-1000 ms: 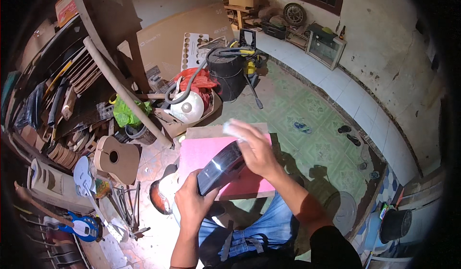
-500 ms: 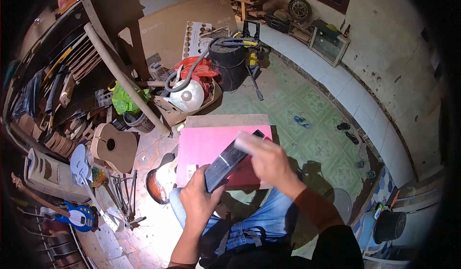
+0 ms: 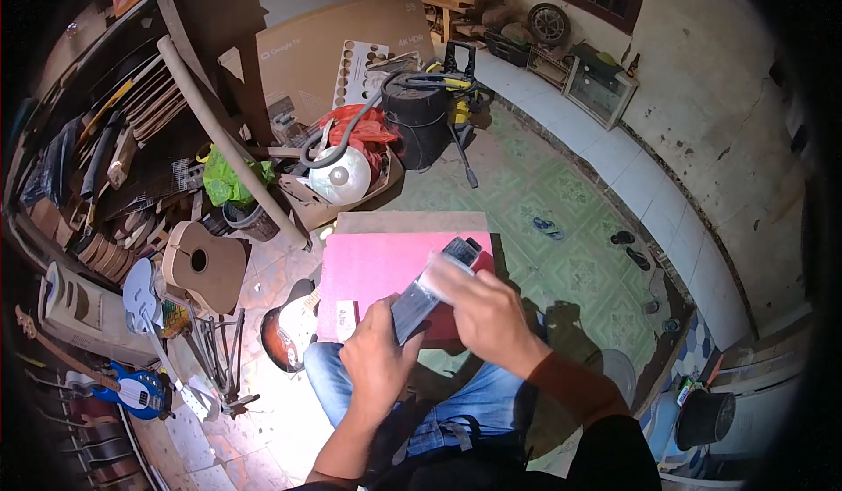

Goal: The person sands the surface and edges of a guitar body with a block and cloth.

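Observation:
My left hand (image 3: 375, 351) is closed round the lower end of a long, dark, flat-sided bar (image 3: 410, 312) with a glossy top. The bar slants up to the right over a pink-topped work surface (image 3: 361, 259) in front of my knees. My right hand (image 3: 491, 323) is closed on a pale pad (image 3: 445, 277), smeared by motion, that lies against the bar's upper part. Whether the pad is cloth, paper or a block I cannot make out. A small white block (image 3: 347, 319) rests on the pink surface, left of the bar.
Left of my knees lie a sunburst guitar body (image 3: 282, 340), an unfinished acoustic guitar body (image 3: 206, 267), metal stands (image 3: 230, 359) and a blue bass (image 3: 140, 393). Beyond the work surface stand a box of clutter (image 3: 386, 180) and a black drum-shaped vacuum (image 3: 419, 123). Sandals (image 3: 633, 250) lie to the right.
My right hand and the pale pad have moved slightly down and left along the bar. The bar has tilted, so its top catches more light. My view has shifted slightly.

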A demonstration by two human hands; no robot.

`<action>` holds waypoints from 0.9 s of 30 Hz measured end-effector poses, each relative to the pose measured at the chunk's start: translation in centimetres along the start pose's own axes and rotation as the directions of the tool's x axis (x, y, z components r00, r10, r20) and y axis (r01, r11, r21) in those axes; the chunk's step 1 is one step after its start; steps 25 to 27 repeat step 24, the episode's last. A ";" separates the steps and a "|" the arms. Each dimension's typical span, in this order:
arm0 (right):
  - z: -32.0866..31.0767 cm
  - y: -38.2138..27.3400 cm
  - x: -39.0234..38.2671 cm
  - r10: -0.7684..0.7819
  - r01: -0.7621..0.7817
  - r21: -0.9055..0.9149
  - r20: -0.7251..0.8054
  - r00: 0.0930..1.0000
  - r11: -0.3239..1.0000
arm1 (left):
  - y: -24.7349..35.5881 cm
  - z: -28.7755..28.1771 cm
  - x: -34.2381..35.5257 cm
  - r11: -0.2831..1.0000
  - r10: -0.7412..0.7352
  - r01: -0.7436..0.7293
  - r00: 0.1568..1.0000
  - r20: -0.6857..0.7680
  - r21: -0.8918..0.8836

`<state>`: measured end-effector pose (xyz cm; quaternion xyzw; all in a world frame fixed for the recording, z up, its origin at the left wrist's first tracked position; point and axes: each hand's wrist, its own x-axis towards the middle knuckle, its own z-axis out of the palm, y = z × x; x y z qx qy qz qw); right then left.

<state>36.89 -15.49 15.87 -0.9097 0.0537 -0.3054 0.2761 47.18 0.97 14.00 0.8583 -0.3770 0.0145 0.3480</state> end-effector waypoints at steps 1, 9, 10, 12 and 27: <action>-0.4 -0.6 -0.3 0.009 -0.009 -0.001 0.086 0.996 1.000 | -0.1 0.0 -0.1 1.000 0.001 -0.001 1.000 0.002 -0.002; 0.0 1.1 -0.6 -0.030 0.030 -0.048 -0.004 1.000 0.998 | 0.2 0.4 -0.5 1.000 0.029 -0.029 1.000 -0.008 -0.003; -1.0 -1.0 -0.6 -0.013 0.015 -0.029 0.073 0.997 0.999 | 0.2 0.4 -0.6 1.000 0.029 -0.029 1.000 -0.004 -0.005; -1.0 0.8 -0.8 0.028 -0.025 -0.050 0.059 0.998 0.998 | 0.3 0.2 -0.8 0.999 0.016 -0.017 1.000 -0.001 -0.030; -0.6 4.3 -0.1 -0.012 0.001 -0.087 -0.132 0.991 0.996 | 0.2 0.2 -0.7 1.000 0.017 -0.017 1.000 0.005 -0.026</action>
